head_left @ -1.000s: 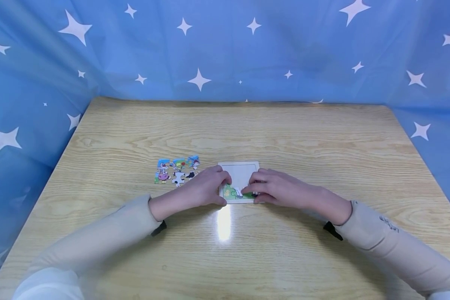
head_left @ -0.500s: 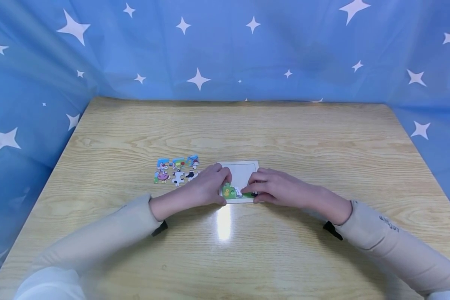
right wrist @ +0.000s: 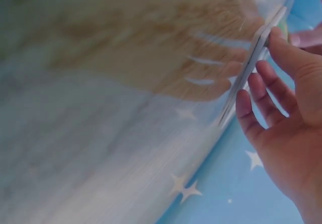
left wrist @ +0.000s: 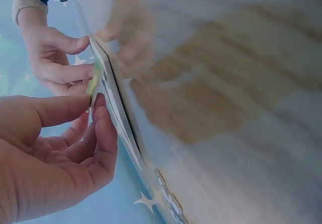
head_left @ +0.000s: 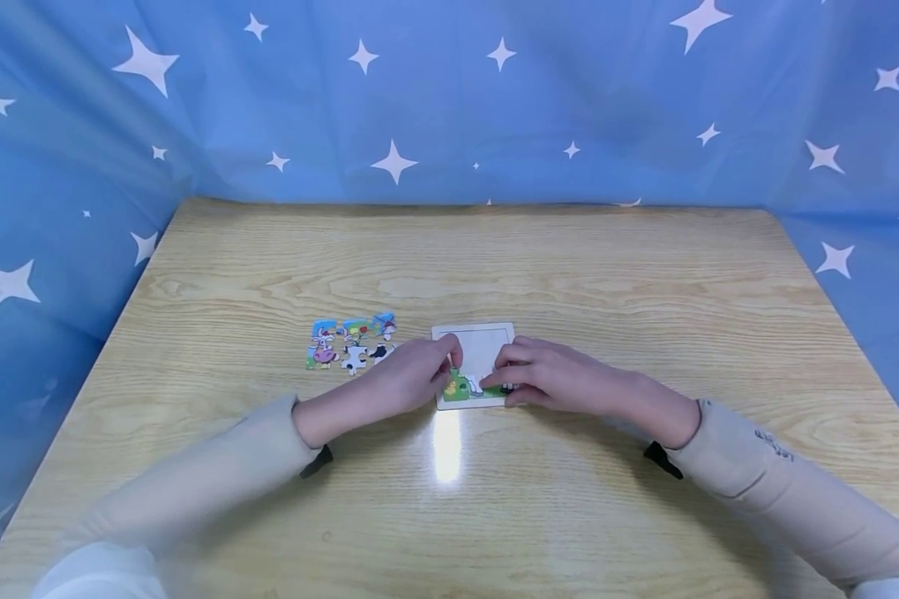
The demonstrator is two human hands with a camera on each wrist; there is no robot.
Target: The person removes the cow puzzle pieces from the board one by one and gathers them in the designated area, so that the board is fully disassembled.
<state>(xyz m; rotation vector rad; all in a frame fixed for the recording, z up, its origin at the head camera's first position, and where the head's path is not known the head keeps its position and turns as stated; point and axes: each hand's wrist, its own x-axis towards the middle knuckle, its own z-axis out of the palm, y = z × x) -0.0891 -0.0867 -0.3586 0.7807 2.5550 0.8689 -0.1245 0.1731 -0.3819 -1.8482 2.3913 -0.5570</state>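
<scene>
1. Evidently, the green piece [head_left: 457, 389] is light and thin; I'd judge it stiff like card, easy to bend at its knobs and a bit slick.
2. Its rim looks like the place to take hold, between thumb and forefinger, away from the narrow tabs.
3. From where I stand, the left hand [head_left: 408, 374] pinches that piece, thumb and finger together on its edge; the piece sits just at the fingertips, over the tray's [head_left: 478, 341] near left corner. Whether all of it rests flat, I can't tell.
4. Across from it, the right hand [head_left: 550, 376] has its fingers apart and lightly bent, thumb touching the tray's near edge.
5. Beyond the left wrist, loose pieces [head_left: 355, 358] lie on the surface [head_left: 569, 499], left of the tray.
</scene>
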